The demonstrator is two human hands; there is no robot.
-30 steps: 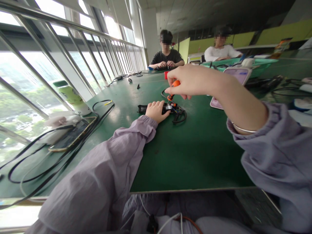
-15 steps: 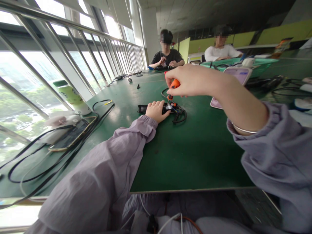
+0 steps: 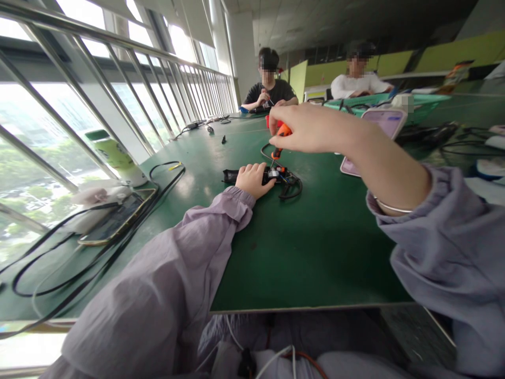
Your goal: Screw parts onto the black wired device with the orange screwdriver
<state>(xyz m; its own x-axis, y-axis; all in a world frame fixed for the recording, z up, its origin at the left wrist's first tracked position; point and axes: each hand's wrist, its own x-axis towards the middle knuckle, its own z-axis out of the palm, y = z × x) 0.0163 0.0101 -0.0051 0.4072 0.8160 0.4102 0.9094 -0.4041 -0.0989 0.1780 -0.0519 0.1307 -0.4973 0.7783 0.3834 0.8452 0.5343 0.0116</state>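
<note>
bare green tabletop (image 3: 315,252) nearside, cables (image 3: 142,218) blocking left

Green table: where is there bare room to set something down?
Bare: the stretch from the black device to the table's near edge, right of the left sleeve; also between device and looped black cable. Crowded: left, around phone and bottle; far right, by the green basket.
</note>
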